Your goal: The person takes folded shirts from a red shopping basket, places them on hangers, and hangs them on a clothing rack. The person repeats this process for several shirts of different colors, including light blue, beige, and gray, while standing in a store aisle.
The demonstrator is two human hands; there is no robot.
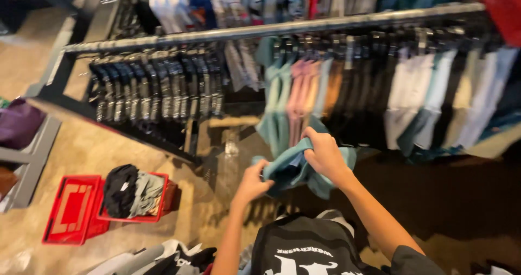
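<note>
Both hands work a teal garment [296,169] just below a long metal clothes rail [271,29]. The right hand [324,154] has its fingers clamped over the upper fold of the cloth, pinching it from above so the fabric bunches beneath the palm. The left hand [254,181] grips the lower left edge of the same garment, fingers curled shut into the cloth, so the piece is stretched between the two hands and kept off the floor. The garment sits directly in front of a row of hanging shirts [304,90] in teal, pink and tan, and appears to hang among them, which is likely why it is held at that height.

Further along the rail to the right hang pale and dark tops [434,90]. To the left is a tight row of dark hangers [157,87], bunched together on a lower bar.

On the tiled floor [81,144] at the lower left stand two red baskets: one [73,210] holds nothing visible, the other [160,199] carries a black and a grey folded garment, placed within reach. A black printed garment [309,248] lies at the bottom edge of the view, between the forearms.
</note>
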